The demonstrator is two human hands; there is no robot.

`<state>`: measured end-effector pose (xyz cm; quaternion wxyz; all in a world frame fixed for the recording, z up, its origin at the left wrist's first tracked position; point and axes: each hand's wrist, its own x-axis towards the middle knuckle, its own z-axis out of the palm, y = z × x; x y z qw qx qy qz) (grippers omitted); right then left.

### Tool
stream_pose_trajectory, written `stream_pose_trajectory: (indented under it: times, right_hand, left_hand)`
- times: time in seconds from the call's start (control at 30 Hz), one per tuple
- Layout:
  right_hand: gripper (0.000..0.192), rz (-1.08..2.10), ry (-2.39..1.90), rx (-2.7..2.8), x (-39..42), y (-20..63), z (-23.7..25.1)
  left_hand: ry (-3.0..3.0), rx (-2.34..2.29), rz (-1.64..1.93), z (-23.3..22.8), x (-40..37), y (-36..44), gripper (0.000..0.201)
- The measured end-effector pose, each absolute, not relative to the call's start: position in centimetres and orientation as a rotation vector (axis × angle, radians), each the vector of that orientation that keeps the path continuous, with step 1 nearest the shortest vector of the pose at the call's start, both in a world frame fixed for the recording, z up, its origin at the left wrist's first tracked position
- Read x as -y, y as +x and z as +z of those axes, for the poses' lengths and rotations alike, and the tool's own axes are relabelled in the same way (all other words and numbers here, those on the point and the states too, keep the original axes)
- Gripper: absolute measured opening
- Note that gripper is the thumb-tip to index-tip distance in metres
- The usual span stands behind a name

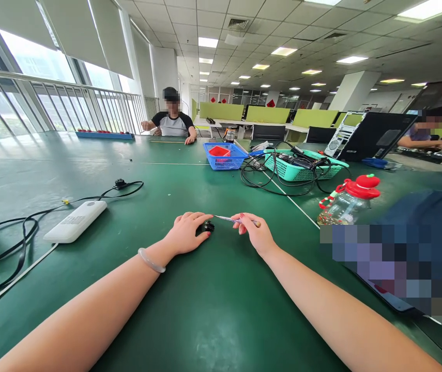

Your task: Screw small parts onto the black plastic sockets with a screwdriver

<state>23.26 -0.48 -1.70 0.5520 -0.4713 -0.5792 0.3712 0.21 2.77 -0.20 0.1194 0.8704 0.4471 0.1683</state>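
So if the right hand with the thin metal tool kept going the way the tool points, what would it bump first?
Most likely the small black part pinned under the left hand. The right hand aims its thin metal tool leftward, tip just above it; depth is unclear.

White power bank [75,221] with black cable [19,235]; blue basket [225,156]; teal basket [300,166]; red-lidded bottle [347,203].

two baskets [224,156], one bottle [347,201], two hands [185,232]
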Motion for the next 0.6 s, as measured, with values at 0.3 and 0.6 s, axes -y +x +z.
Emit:
stream_pose_trajectory:
  times: [0.3, 0.6]
  right_hand:
    - [0.046, 0.86, -1.117, 1.223, -0.8, 23.6, -2.2]
    - [0.044, 0.869, -1.146, 1.221, -0.2, 23.3, -1.9]
  left_hand:
    - [2.604, -1.052, 0.462, -0.3, -2.3, 0.8, 0.027]
    - [2.502, -1.147, 0.358, 0.8, 3.7, -9.2, 0.024]
